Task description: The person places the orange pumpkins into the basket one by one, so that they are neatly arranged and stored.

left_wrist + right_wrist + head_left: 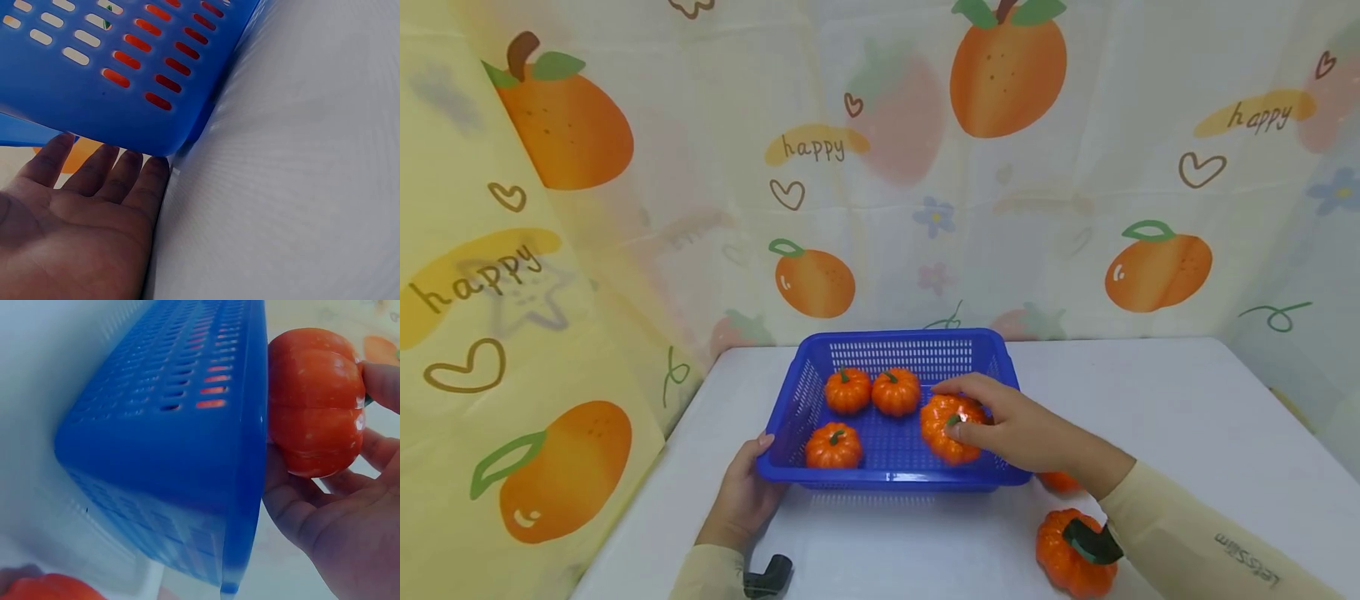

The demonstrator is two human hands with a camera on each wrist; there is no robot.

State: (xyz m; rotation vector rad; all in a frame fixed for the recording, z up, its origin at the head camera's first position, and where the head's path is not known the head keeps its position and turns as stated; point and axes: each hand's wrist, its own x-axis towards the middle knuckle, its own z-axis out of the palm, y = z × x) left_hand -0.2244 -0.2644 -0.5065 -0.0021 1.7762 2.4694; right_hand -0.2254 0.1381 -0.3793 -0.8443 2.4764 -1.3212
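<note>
A small orange toy pumpkin (949,435) with a green stem is in my right hand (1018,425), gripped between thumb and fingers at the right side of a blue plastic basket (895,477). In the right wrist view the held pumpkin (315,403) is level with the basket rim (247,456). My left hand (747,496) holds the basket's front left corner, thumb on the rim. In the left wrist view its fingers (94,172) meet the outer wall (75,94). Three more pumpkins sit inside: back left (847,391), back middle (896,392) and front left (834,447).
Right of the basket, a pumpkin (1075,554) lies on the white table (1187,417), partly covered by the right wrist's black strap piece (1093,542). Another pumpkin (1060,482) shows under the right forearm. A fruit-printed curtain (880,192) stands behind the table.
</note>
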